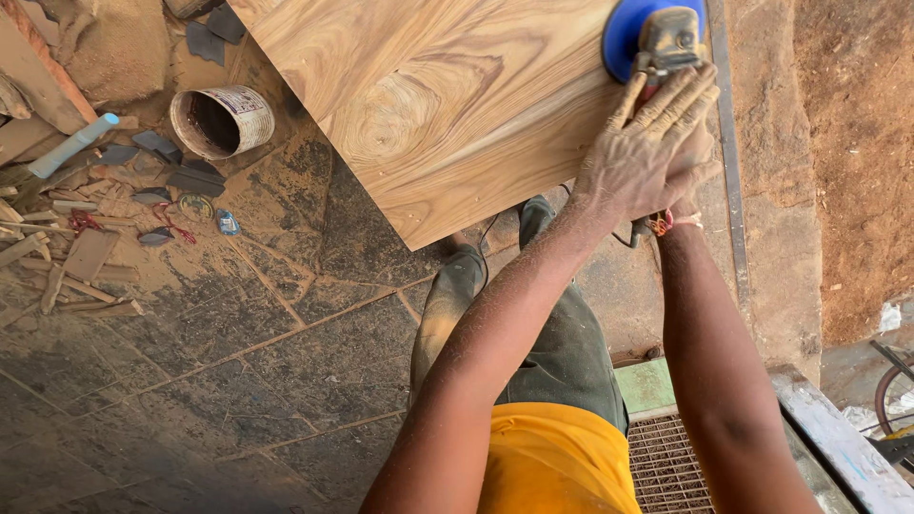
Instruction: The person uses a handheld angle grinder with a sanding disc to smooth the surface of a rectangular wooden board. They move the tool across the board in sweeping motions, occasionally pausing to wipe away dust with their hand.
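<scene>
Toward one o'clock, the left hand (647,143) lies closed over the sander (657,38), its grip covering the mostly hidden right hand (703,167), on the stiff, probably heavy wooden panel (428,95); the vibrating tool looks best held by its body.

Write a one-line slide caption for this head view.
Both hands, left hand over the right hand, press a sander with a blue disc onto a grained wooden panel.

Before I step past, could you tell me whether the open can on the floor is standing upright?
No, the can lies on its side, its open mouth showing.
</scene>
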